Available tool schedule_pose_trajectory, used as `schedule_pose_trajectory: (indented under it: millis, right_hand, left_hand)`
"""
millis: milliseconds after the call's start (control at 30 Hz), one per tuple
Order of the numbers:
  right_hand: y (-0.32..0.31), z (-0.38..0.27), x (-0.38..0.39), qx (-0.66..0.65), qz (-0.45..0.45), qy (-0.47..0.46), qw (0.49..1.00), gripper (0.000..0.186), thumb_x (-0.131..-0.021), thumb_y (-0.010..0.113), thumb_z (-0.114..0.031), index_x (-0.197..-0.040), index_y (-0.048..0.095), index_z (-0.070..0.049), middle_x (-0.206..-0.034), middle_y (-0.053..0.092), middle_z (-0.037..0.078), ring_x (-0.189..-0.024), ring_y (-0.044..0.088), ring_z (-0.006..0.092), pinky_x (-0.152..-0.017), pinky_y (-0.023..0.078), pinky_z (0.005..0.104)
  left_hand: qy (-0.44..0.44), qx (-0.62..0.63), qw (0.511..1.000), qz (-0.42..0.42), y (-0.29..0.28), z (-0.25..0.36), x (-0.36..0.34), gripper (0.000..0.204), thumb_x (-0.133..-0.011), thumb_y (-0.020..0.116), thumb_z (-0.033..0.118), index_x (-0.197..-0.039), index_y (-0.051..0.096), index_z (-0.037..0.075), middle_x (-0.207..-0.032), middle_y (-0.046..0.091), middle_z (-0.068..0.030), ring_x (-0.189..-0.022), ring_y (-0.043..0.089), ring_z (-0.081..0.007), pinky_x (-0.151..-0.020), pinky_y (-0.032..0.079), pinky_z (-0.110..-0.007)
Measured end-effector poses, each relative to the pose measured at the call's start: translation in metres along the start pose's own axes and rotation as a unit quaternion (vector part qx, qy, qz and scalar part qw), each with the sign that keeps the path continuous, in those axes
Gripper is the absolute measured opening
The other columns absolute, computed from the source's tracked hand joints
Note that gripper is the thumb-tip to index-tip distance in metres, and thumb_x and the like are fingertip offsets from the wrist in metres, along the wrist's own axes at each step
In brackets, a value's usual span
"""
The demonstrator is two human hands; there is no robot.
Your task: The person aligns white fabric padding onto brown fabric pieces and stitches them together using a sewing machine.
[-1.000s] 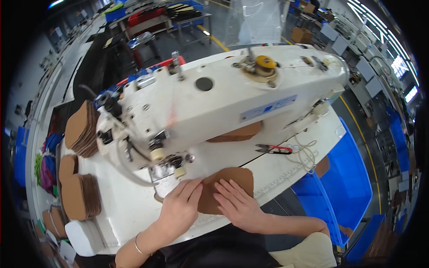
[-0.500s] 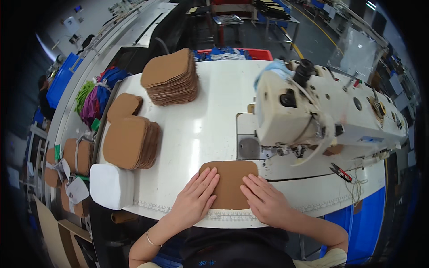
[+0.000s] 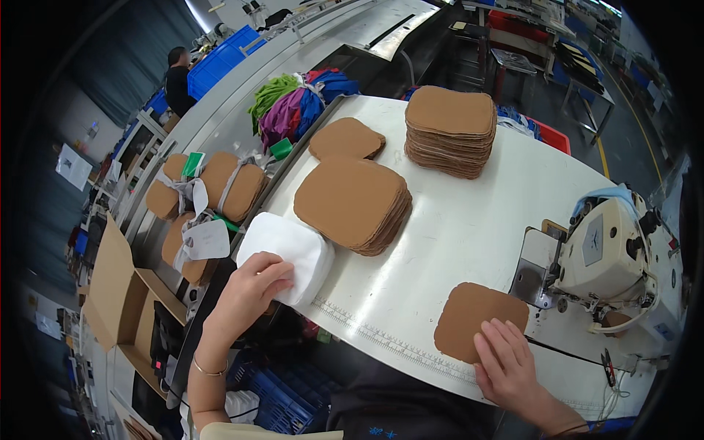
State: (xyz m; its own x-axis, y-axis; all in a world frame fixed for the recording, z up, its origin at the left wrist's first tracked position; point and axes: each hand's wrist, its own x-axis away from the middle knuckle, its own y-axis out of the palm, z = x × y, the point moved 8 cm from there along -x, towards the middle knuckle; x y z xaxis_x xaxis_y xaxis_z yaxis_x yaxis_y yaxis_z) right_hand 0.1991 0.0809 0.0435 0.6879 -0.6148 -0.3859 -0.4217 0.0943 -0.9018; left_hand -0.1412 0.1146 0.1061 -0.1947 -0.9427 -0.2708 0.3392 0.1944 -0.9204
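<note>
Currently: left hand at the white stack, right hand flat on the brown panel

**Position of the hands.** The left hand (image 3: 253, 282) is at the near left corner of the table (image 3: 469, 220), with its fingers bent over the edge of the white stack (image 3: 290, 253) of soft pads. The thumb is hidden under the palm, so it cannot be told whether a top pad is already pinched or only touched. The right hand (image 3: 510, 363) is released: it lies open, fingers spread, pressing on the near corner of the brown panel (image 3: 477, 315).

**Position of the work.** The brown panel lies flat at the front edge of the table, just beside the needle plate of the sewing machine (image 3: 609, 253) and not yet under it. The white stack sits well apart from it, to the left, next to a low pile of brown panels (image 3: 352, 202). A taller pile (image 3: 451, 128) stands at the far edge.

**Step in hand (judgement).** This looks like the pick-up of one white pad, with the brown panel held in place.

**What the next move calls for (judgement).**
- Separate a single pad; the layers look thin and may lift together.
- Carry it across to the brown panel and match the rounded outlines.
- Keep the right hand's pressure so the panel does not slide off the table edge
</note>
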Motion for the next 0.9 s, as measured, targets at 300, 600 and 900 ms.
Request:
schedule_pose_trajectory:
  millis: [300,600,900]
  right_hand:
    - [0.049,-0.060,-0.120,-0.087,0.063,-0.174,0.979,0.042,-0.082,0.064,-0.014,-0.119,0.060,0.003,-0.125,0.057,0.015,-0.119,0.054,0.0278,-0.099,0.044,0.0412]
    - [0.094,-0.106,-0.194,-0.160,0.005,-0.207,0.965,0.061,-0.087,0.065,-0.032,-0.138,0.047,-0.005,-0.132,0.051,0.015,-0.124,0.048,0.0279,-0.108,0.034,0.0441]
    - [0.070,-0.074,-0.144,-0.851,-0.032,0.171,0.495,0.045,-0.097,0.059,-0.029,-0.131,0.050,0.000,-0.130,0.053,0.011,-0.121,0.050,0.0181,-0.102,0.041,0.0371]
  left_hand:
    - [0.013,0.130,0.989,-0.077,0.012,-0.033,-0.009,0.012,-0.077,0.067,-0.003,-0.088,0.066,0.001,-0.085,0.063,-0.0076,-0.072,0.064,-0.0178,-0.068,0.053,-0.028]
    - [-0.255,0.610,0.698,0.275,-0.007,-0.159,0.037,0.044,-0.093,0.059,0.024,-0.130,0.052,0.002,-0.126,0.058,-0.0112,-0.113,0.059,-0.0219,-0.096,0.050,-0.037]
    - [0.059,0.216,0.974,0.029,0.013,0.048,0.018,0.024,-0.069,0.073,0.004,-0.090,0.062,0.003,-0.116,0.061,-0.0121,-0.100,0.057,-0.0248,-0.087,0.046,-0.035]
